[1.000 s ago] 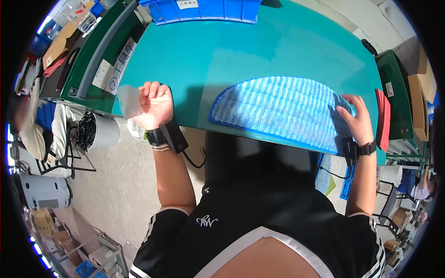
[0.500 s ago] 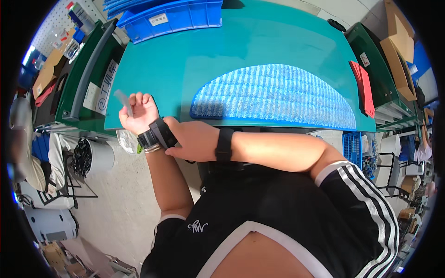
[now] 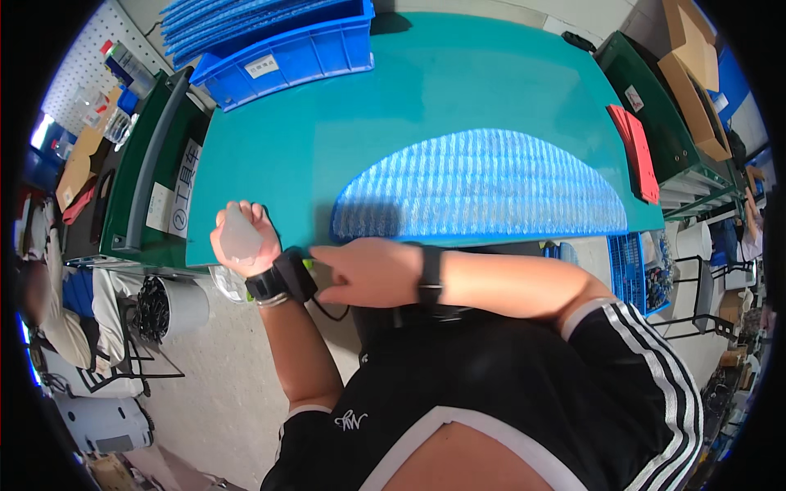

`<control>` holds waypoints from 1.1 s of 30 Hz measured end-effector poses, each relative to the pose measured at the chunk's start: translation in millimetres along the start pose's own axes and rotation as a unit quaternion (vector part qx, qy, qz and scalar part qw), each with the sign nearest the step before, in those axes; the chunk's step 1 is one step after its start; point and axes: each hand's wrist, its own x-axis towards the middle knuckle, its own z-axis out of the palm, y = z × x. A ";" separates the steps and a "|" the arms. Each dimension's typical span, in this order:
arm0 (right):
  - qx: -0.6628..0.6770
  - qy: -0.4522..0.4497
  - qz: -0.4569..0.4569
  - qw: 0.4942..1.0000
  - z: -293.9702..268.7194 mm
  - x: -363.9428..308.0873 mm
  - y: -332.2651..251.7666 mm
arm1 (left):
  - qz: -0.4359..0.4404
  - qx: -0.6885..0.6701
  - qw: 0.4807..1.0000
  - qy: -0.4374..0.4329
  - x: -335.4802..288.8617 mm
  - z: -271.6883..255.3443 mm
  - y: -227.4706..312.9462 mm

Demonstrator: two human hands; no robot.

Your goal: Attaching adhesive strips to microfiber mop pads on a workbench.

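Observation:
My left hand (image 3: 264, 260), palm turned up with curled fingers, holds a translucent whitish flat piece (image 3: 240, 236) over the table's near left corner. Its exact kind is unclear. A black strap with a boxy black device (image 3: 295, 274) and a metal bracelet circle my left wrist. Just right of that device is my right hand (image 3: 377, 272), thumb and forefinger apart, nothing seen between them; it wears a black wristband (image 3: 431, 277). Beyond it, a half-round blue-and-white striped mop pad (image 3: 483, 188) lies flat along the near edge of the green table (image 3: 286, 155).
At the far left of the table stands a blue bin (image 3: 286, 69) with several blue pads (image 3: 237, 24) stacked in it. Red sheets (image 3: 634, 155) lie at the right edge. Green cabinets (image 3: 655, 123) flank the table, and a bucket (image 3: 187, 309) sits on the floor at left.
My right hand has come off the left wrist's device and shifted right. The translucent piece has turned from nearly edge-on to face-on in my left hand. The view has shifted slightly.

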 end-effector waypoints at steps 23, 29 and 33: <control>-0.249 0.365 0.126 0.888 -228.0 -190.1 80.3 | -0.061 -0.046 0.995 0.064 -21.9 23.3 1.4; -0.287 0.439 -0.034 0.851 -334.0 -109.1 -3.4 | -0.033 -0.033 0.994 0.095 -23.6 22.8 -3.7; -0.242 0.393 -0.101 0.882 -435.0 -37.1 -51.9 | -0.036 -0.001 0.996 0.076 -28.8 25.3 4.2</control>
